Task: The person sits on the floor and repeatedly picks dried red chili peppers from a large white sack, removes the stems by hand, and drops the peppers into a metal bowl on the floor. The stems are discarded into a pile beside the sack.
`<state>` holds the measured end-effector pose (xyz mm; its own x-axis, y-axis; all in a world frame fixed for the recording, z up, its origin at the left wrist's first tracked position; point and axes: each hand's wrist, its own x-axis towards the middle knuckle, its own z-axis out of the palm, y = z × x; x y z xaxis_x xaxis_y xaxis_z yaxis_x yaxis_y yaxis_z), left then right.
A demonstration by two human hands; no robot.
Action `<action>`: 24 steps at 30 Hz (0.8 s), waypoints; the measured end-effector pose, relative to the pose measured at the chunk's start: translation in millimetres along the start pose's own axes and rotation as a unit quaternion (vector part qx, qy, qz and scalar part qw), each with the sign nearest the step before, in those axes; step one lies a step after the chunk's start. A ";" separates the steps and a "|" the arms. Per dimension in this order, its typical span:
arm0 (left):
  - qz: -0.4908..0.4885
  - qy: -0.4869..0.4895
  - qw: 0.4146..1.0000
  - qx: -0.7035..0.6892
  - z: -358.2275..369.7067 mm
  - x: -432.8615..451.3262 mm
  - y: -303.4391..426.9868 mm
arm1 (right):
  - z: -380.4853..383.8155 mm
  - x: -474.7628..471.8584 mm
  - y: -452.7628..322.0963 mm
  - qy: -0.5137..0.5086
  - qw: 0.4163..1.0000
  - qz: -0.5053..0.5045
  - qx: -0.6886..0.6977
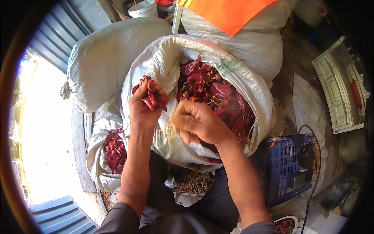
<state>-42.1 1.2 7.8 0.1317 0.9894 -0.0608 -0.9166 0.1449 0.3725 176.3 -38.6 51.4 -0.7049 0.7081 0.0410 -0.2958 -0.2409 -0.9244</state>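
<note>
My left hand is closed around a small bunch of dried red chili peppers, above the left side of a large white woven sack. To its right, my right hand is blurred, with its fingers curled; whether anything is pinched between them is hidden. It hovers over the near left edge of the sack's mouth. Inside the rolled-down sack lies a heap of dried red chilies, some with pale stems attached. A smaller open white sack, also holding dried red chilies, stands beside my left forearm.
Full white sacks stand behind, one under an orange cloth. At right are a blue plastic crate, a black cable and a pale panelled plastic piece. Loose stems lie between my legs.
</note>
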 end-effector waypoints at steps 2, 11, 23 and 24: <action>-0.003 0.014 0.998 0.053 4.7 -14.4 2.1 | 1.6 13.3 15.0 0.153 0.972 -0.081 -0.159; 0.053 0.108 0.970 0.210 15.3 -73.3 -17.6 | 39.1 22.7 26.5 0.218 0.858 -0.168 -0.434; 0.178 0.328 0.199 0.906 -122.2 -195.2 110.0 | 38.4 15.6 31.1 0.161 0.939 -0.066 -0.297; 0.165 0.330 0.241 0.898 -141.3 -199.2 112.5 | 39.1 15.4 32.7 0.159 0.939 -0.063 -0.298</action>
<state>-224.8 -180.5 -69.0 -0.4674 0.8186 0.3337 0.8829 0.4134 0.2226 130.6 -61.5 36.6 -0.4326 0.8913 0.1362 0.1160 0.2048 -0.9719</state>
